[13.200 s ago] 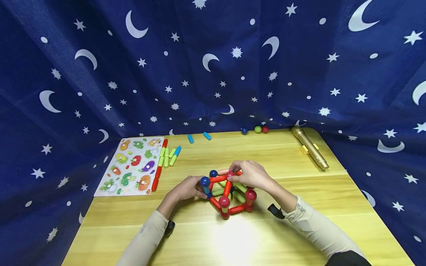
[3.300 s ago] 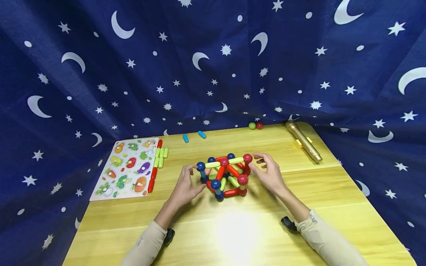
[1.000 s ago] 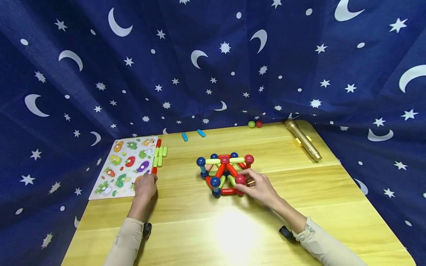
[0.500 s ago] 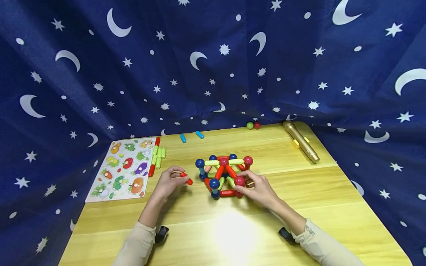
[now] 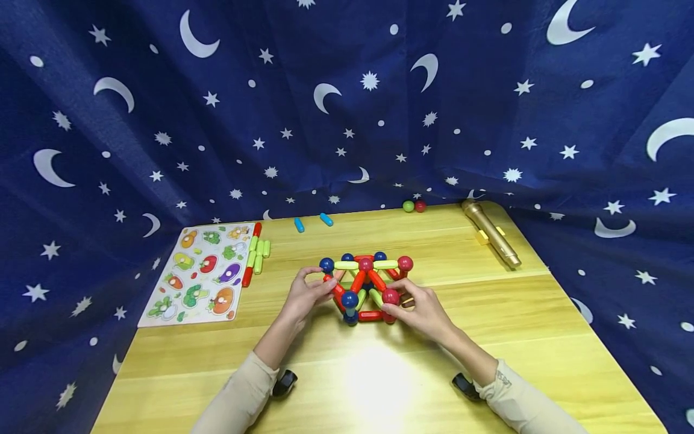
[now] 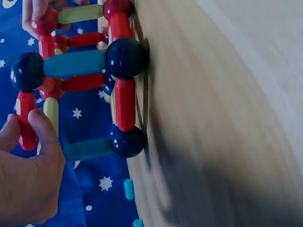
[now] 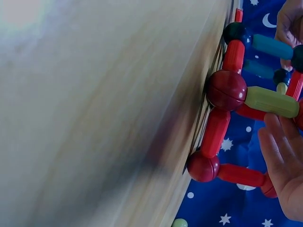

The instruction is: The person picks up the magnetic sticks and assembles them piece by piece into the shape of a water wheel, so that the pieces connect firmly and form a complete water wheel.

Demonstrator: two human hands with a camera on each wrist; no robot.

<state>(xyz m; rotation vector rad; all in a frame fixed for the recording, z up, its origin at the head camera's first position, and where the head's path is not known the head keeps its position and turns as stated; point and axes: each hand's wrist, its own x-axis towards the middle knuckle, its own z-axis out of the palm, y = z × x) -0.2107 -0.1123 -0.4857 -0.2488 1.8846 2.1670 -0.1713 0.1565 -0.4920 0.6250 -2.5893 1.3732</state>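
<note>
Toy frame (image 5: 371, 316), built of coloured rods and balls, stands in the middle of the table (image 5: 461, 253), set between both hands so each can reach a side. The left hand (image 5: 303, 296) pinches a red rod (image 6: 27, 120) by thumb and finger; one end meets the nearer upper blue ball (image 6: 27, 71), while contact with the farther one cannot be told. Holding it by the tips likely leaves the rod's ends free for joining. Meanwhile the right hand (image 5: 424, 308) grips the near right corner at its upper red ball (image 5: 391, 296), presumably to keep the frame from shifting.

Spare rods (image 5: 258, 264) lie side by side along the vegetable puzzle board (image 5: 187, 282), probably kept within the left hand's reach. Two blue rods (image 5: 326, 219) and a green ball (image 5: 408, 206) beside a red one (image 5: 420, 207) sit at the back edge, perhaps out of the way. No brand is readable on the gold microphone (image 5: 492, 235); the right sleeve (image 5: 526, 398) bears a dark mark too small to read.
</note>
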